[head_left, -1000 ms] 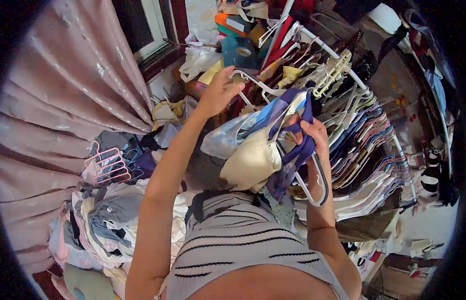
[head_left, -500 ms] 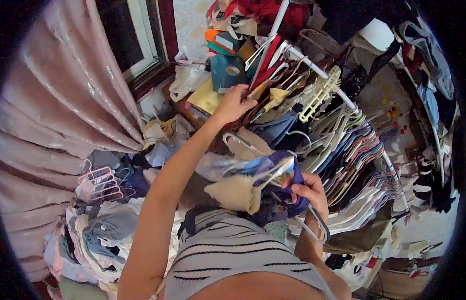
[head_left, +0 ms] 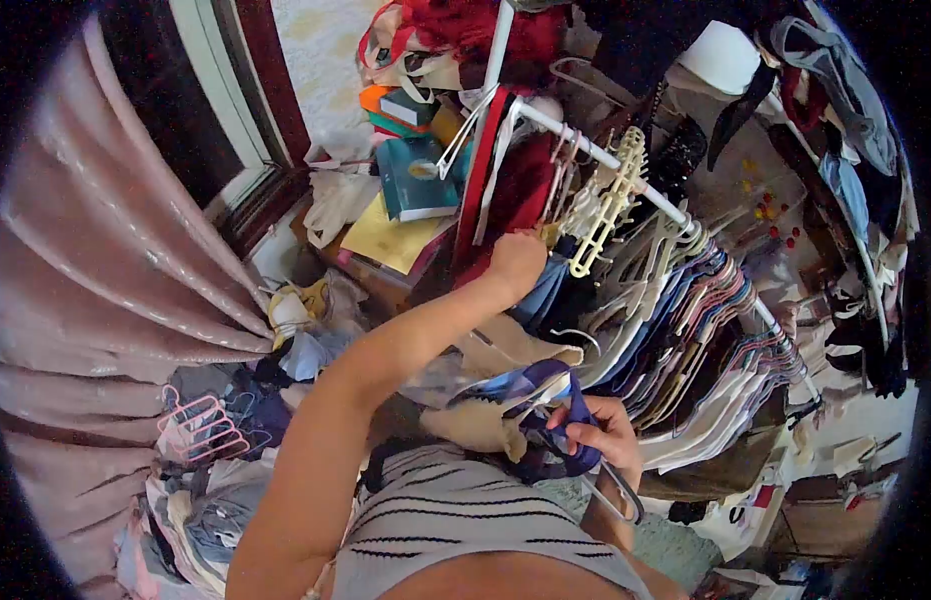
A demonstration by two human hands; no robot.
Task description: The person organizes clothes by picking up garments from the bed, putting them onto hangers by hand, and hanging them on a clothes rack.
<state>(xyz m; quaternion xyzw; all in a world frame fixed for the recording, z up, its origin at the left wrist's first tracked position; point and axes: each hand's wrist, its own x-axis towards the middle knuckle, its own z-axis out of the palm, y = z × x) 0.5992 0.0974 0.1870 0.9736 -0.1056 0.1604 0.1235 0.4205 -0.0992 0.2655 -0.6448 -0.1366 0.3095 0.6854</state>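
Observation:
My left hand (head_left: 518,264) reaches to the near end of the clothes rack, below the cream multi-clip hanger (head_left: 610,203). Its fingers are curled among the hanging clothes, and what they grip is hidden. A dark red garment (head_left: 515,195) hangs just beyond it. Low in front of my body, my right hand (head_left: 605,438) is closed around a purple garment (head_left: 583,445) bunched with beige cloth (head_left: 475,425). The hook of a dark hanger (head_left: 635,500) sticks out below that hand.
A white rack rail (head_left: 665,205) runs diagonally right, packed with clothes on hangers (head_left: 715,350). Boxes (head_left: 415,175) and a yellow folder (head_left: 393,235) sit by the window. Pink hangers (head_left: 207,428) lie on a clothes pile (head_left: 210,510) beside the pink curtain (head_left: 95,250).
My left hand has moved right, from beside the red strap to the hanging clothes, and its fingers have curled in. My right hand still holds the purple garment.

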